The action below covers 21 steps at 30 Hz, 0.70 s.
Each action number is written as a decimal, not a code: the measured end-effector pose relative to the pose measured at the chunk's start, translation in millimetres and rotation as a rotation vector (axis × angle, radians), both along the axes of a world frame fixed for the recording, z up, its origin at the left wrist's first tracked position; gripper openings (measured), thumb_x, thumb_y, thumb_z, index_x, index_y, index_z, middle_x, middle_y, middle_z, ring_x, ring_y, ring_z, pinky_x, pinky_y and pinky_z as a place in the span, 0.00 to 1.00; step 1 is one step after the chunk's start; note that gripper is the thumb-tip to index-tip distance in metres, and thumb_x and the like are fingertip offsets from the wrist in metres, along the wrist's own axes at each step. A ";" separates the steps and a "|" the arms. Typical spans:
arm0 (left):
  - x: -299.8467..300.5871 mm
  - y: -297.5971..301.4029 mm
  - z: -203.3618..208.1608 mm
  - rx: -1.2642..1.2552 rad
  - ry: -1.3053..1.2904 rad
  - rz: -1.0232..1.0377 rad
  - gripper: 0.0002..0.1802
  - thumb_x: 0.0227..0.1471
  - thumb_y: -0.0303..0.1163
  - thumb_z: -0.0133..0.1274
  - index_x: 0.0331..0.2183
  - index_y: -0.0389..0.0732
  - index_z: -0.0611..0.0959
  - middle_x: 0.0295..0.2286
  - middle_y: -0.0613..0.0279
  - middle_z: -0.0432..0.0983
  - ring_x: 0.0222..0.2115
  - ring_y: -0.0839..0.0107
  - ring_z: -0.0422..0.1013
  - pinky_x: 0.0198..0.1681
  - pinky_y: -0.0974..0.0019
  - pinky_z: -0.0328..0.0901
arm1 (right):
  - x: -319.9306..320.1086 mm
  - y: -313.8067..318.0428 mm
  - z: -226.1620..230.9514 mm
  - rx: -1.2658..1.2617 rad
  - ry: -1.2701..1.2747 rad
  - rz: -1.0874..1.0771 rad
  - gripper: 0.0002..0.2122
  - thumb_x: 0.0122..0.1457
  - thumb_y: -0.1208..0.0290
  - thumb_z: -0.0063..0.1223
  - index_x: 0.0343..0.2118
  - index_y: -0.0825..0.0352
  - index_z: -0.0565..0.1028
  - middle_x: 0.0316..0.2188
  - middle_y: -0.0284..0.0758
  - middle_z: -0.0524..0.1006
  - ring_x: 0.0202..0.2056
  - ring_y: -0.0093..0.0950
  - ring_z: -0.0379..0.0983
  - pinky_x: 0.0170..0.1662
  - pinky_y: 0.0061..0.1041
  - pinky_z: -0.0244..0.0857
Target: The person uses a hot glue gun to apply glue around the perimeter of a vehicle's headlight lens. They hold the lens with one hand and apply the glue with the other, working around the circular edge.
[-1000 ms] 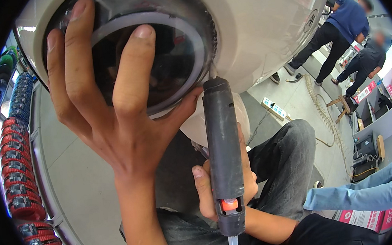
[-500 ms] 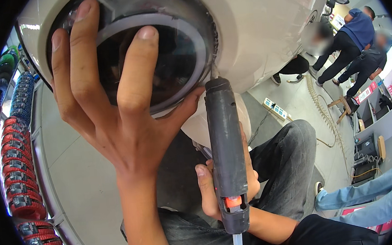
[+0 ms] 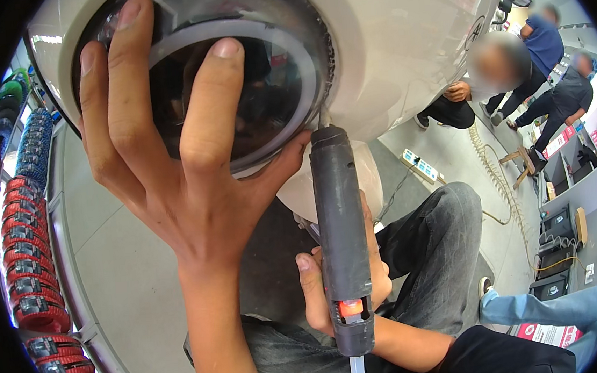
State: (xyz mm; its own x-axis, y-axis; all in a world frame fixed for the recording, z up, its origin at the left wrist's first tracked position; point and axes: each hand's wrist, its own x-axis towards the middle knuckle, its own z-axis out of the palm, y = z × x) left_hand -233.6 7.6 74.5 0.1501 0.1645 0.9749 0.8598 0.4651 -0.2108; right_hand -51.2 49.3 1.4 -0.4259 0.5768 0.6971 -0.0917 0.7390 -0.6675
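Observation:
My left hand (image 3: pixel 170 161) is spread flat over the clear round lens (image 3: pixel 262 84) of a headlamp set in a white body panel (image 3: pixel 407 52), fingers apart and pressing on it. My right hand (image 3: pixel 321 290) grips a dark grey glue gun (image 3: pixel 341 232) held upright. Its nozzle touches the lower right rim of the lens, where the lens meets the white panel. A small orange light glows near the gun's lower end, and a pale glue stick sticks out below it. My legs in grey jeans (image 3: pixel 430 260) are underneath.
Rows of red and blue tyres (image 3: pixel 32 277) line a rack on the left. Two people (image 3: pixel 535 77) crouch and bend at the upper right on the pale tiled floor (image 3: pixel 109 271). A coiled hose (image 3: pixel 494 178), a power strip (image 3: pixel 420 166) and boxes lie to the right.
The headlamp and both hands sit a little larger and higher in view. The glue gun's nozzle stays at the lens rim. The people at the upper right have shifted position.

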 end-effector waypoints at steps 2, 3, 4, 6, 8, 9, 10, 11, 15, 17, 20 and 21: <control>0.1 0.8 -0.6 0.003 -0.002 -0.007 0.60 0.32 0.53 0.80 0.64 0.54 0.67 0.66 0.45 0.60 0.69 0.41 0.52 0.69 0.43 0.49 | 0.2 -1.1 -1.1 -0.010 -0.027 -0.004 0.36 0.53 0.82 0.63 0.65 0.87 0.62 0.38 0.53 0.84 0.27 0.28 0.83 0.30 0.23 0.76; 0.0 0.8 -0.8 0.004 -0.003 -0.008 0.59 0.32 0.53 0.80 0.64 0.54 0.68 0.66 0.45 0.60 0.69 0.41 0.52 0.68 0.43 0.49 | 0.1 -0.7 -1.8 -0.002 -0.032 -0.005 0.36 0.53 0.83 0.64 0.65 0.87 0.62 0.40 0.55 0.83 0.28 0.29 0.84 0.31 0.23 0.77; -0.2 0.4 -0.7 0.003 -0.005 -0.004 0.59 0.32 0.53 0.80 0.64 0.54 0.68 0.66 0.45 0.60 0.69 0.41 0.52 0.68 0.43 0.49 | 0.0 -0.4 -2.0 0.007 -0.036 -0.006 0.36 0.53 0.83 0.64 0.65 0.88 0.62 0.42 0.57 0.83 0.29 0.30 0.84 0.32 0.23 0.77; 3.1 -0.2 -0.3 0.001 -0.044 0.005 0.59 0.33 0.53 0.80 0.64 0.53 0.68 0.67 0.44 0.60 0.68 0.41 0.52 0.68 0.43 0.49 | -0.8 1.3 -3.1 0.024 -0.028 -0.005 0.36 0.52 0.84 0.64 0.64 0.89 0.62 0.47 0.60 0.81 0.32 0.33 0.85 0.34 0.25 0.78; 11.9 -0.4 1.2 0.003 -0.117 0.013 0.59 0.33 0.53 0.80 0.64 0.53 0.68 0.67 0.44 0.60 0.68 0.41 0.52 0.68 0.43 0.49 | -1.4 -0.2 -2.4 -0.012 -0.017 -0.008 0.36 0.51 0.84 0.64 0.64 0.90 0.62 0.51 0.63 0.78 0.35 0.36 0.85 0.37 0.26 0.78; 11.6 -0.8 2.1 -0.001 -0.113 0.003 0.59 0.33 0.53 0.80 0.63 0.53 0.68 0.67 0.44 0.60 0.68 0.40 0.52 0.68 0.43 0.49 | -1.8 -0.9 -1.7 -0.031 -0.008 -0.005 0.36 0.51 0.84 0.64 0.64 0.90 0.62 0.52 0.64 0.77 0.36 0.37 0.85 0.38 0.27 0.78; 10.6 -1.9 2.3 -0.006 -0.110 -0.005 0.59 0.32 0.52 0.80 0.63 0.53 0.68 0.67 0.44 0.60 0.68 0.40 0.52 0.68 0.43 0.49 | -2.2 -1.8 -1.4 -0.051 0.001 -0.002 0.36 0.51 0.84 0.64 0.63 0.90 0.62 0.53 0.65 0.77 0.36 0.38 0.85 0.39 0.27 0.78; 10.0 -2.6 2.7 -0.012 -0.107 -0.013 0.59 0.32 0.52 0.80 0.63 0.53 0.68 0.67 0.43 0.59 0.68 0.40 0.52 0.68 0.43 0.49 | -2.5 -2.0 -1.0 -0.059 0.014 0.006 0.36 0.51 0.84 0.64 0.63 0.91 0.62 0.53 0.65 0.77 0.37 0.39 0.85 0.40 0.28 0.78; 8.3 -5.0 2.0 -0.029 -0.105 0.007 0.59 0.32 0.52 0.80 0.63 0.53 0.68 0.67 0.43 0.59 0.68 0.40 0.53 0.68 0.42 0.49 | -5.2 -3.2 -4.4 -0.078 0.061 0.014 0.36 0.51 0.84 0.64 0.63 0.92 0.62 0.51 0.64 0.78 0.37 0.40 0.85 0.40 0.28 0.78; 3.1 -5.2 0.2 -0.018 -0.100 0.016 0.60 0.31 0.51 0.80 0.64 0.53 0.68 0.67 0.42 0.59 0.68 0.40 0.52 0.68 0.42 0.49 | -6.6 -1.1 -6.8 -0.043 0.076 0.004 0.35 0.51 0.85 0.64 0.62 0.92 0.62 0.50 0.63 0.79 0.37 0.39 0.85 0.40 0.28 0.78; 3.6 -4.6 -0.1 -0.024 -0.108 0.032 0.61 0.30 0.50 0.81 0.64 0.54 0.67 0.67 0.42 0.58 0.68 0.40 0.52 0.68 0.42 0.48 | -10.3 -0.3 -4.5 -0.047 0.113 0.018 0.35 0.51 0.85 0.64 0.62 0.92 0.62 0.47 0.60 0.81 0.35 0.37 0.85 0.39 0.27 0.78; 4.1 -4.2 0.0 -0.027 -0.112 0.035 0.61 0.29 0.50 0.81 0.64 0.54 0.68 0.67 0.42 0.57 0.68 0.40 0.52 0.68 0.42 0.48 | -10.2 -0.6 -2.4 -0.054 0.108 0.014 0.35 0.51 0.85 0.64 0.62 0.92 0.62 0.46 0.60 0.81 0.34 0.37 0.85 0.39 0.27 0.78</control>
